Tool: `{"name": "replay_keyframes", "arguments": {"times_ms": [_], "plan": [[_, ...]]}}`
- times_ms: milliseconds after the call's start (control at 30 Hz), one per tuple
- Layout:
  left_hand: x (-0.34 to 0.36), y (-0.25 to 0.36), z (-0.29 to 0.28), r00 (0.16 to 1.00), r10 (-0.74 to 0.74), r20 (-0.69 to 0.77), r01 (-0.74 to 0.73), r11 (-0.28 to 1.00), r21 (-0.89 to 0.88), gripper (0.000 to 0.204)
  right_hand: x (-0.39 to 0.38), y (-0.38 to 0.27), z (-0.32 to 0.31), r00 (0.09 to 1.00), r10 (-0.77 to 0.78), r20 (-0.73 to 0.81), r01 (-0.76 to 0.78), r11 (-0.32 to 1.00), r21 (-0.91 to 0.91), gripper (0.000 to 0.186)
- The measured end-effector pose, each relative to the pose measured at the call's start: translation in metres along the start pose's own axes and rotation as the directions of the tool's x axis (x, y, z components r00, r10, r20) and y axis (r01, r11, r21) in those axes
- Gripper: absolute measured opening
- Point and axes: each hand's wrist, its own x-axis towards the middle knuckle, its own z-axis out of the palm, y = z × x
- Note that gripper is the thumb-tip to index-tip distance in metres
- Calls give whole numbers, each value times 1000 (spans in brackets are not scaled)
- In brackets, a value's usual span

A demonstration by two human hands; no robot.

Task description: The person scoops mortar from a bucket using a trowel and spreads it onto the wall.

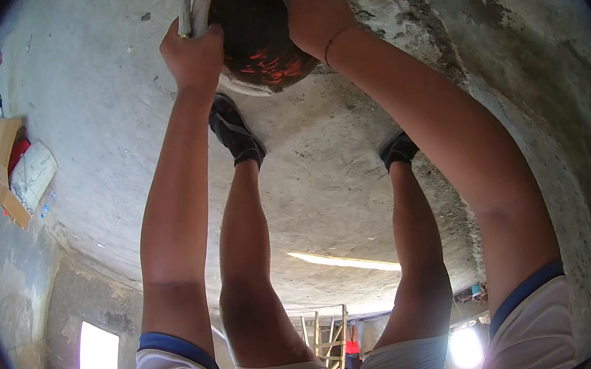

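Note:
At the top of the head view is a round, dark vessel [246, 27] with a pale rim; orange-red glowing-looking bits [276, 65] lie in its near part, and I cannot tell if they are embers. My left hand [194, 55] is closed at the vessel's left side, around a pale stick [185, 9] that points away from me. My right hand [322, 22] is at the right edge, fingers closed; a greyish blur by its fingertips hides what they hold, if anything. The vessel's far side is cut off by the frame.
My two dark shoes [236, 129] stand apart on the grey concrete floor [326, 203], just behind the vessel. A rough, crumbling wall [514, 68] rises along the right. An opened cardboard box [6, 143] with red and white things sits far left. Behind me appears a wooden ladder-like frame [333, 339].

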Motion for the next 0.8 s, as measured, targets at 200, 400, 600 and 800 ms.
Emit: {"name": "replay_keyframes", "arguments": {"times_ms": [200, 400, 600, 800], "plan": [[13, -4, 1, 984, 119, -129, -129, 989, -66, 30, 2, -3, 40, 999, 26, 35, -28, 997, 67, 17], [15, -10, -4, 995, 78, -55, -81, 995, -58, 24, -4, -28, 38, 978, 101, 181, -122, 987, 105, 19], [13, 1, -2, 990, 118, -77, -122, 991, -54, 22, -17, -39, 35, 949, 161, 271, -206, 968, 145, 21], [15, -9, -9, 994, 78, -78, -75, 996, 39, 23, -2, -18, -8, 933, -15, 361, -107, 942, 317, 27]]}}
